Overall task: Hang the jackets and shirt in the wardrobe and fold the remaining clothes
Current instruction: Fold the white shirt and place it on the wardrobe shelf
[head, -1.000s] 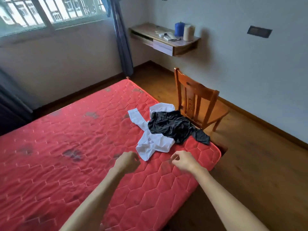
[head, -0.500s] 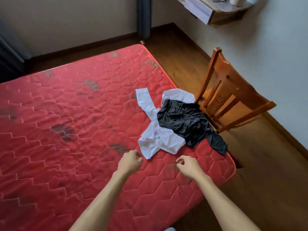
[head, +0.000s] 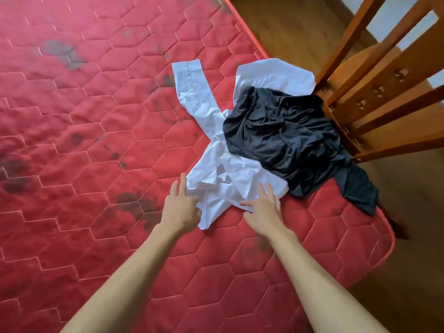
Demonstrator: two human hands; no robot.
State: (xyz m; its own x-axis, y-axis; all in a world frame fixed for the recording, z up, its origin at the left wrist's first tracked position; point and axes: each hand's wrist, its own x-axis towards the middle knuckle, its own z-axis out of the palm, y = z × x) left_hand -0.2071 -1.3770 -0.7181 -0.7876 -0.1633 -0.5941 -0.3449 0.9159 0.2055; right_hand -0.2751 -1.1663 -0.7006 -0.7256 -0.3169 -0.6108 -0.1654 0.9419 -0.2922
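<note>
A crumpled white shirt (head: 216, 150) lies on the red quilted mattress (head: 84, 121), one sleeve stretched toward the far left. A black garment (head: 283, 133) is heaped over the shirt's right part and trails off the mattress corner. My left hand (head: 180, 207) is at the shirt's near left edge, fingers spread and touching the cloth. My right hand (head: 262, 207) lies with straight fingers on the shirt's near hem. Neither hand grips anything.
A wooden chair (head: 384, 92) stands on the wooden floor (head: 288, 25) right against the mattress's right edge, beside the black garment. The mattress corner (head: 374, 246) is just right of my right arm. Dark stains mark the mattress.
Both hands have opened from loose fists and reached forward onto the near edge of the white shirt. The view has moved closer and tilted down onto the clothes.
</note>
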